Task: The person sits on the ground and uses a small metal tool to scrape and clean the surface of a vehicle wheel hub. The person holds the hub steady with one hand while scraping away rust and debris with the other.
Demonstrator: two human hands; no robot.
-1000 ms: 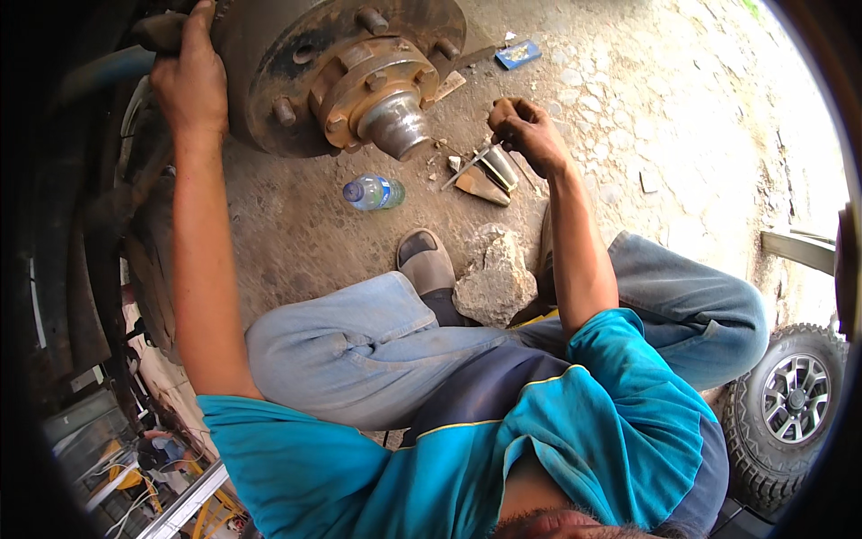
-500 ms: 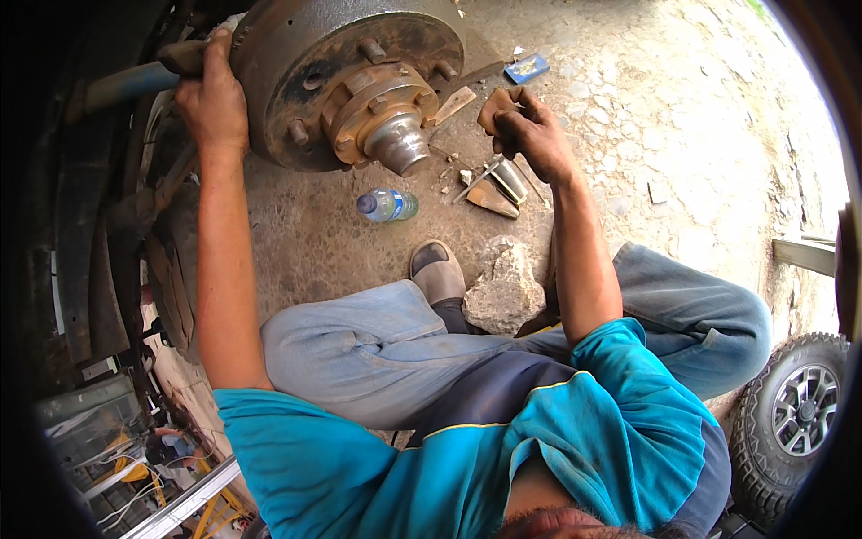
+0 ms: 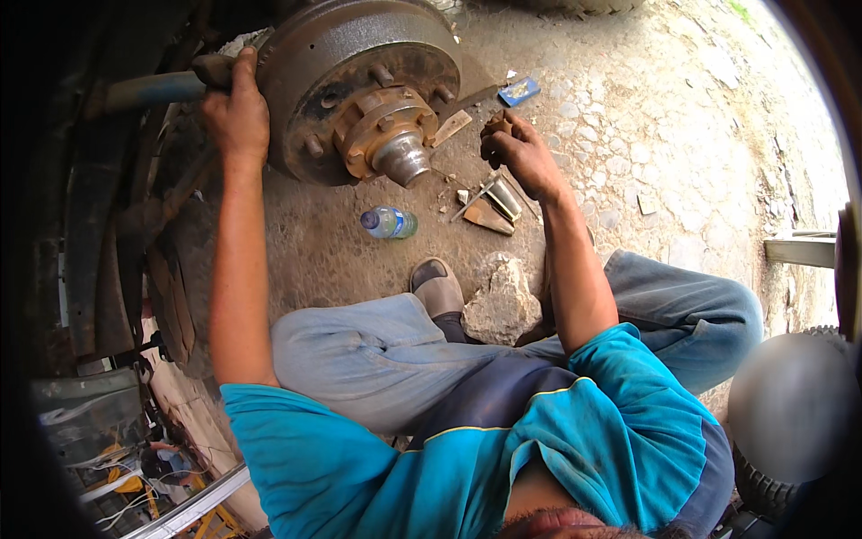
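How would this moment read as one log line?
left hand: at edge of drum | right hand: holding brown piece | bottle: on ground | rock: beside shoe

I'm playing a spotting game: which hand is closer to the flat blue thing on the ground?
Right. The right hand is just below the flat blue thing in the picture; the left hand is far left, at the drum's left edge.

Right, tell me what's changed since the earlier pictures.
The right hand, still holding a thin brown piece, has moved slightly up and left, nearer the flat blue rectangular packet. The picture shifted, so the large dark metal drum sits lower. Unchanged: the left hand at the drum's side, the clear plastic bottle's place.
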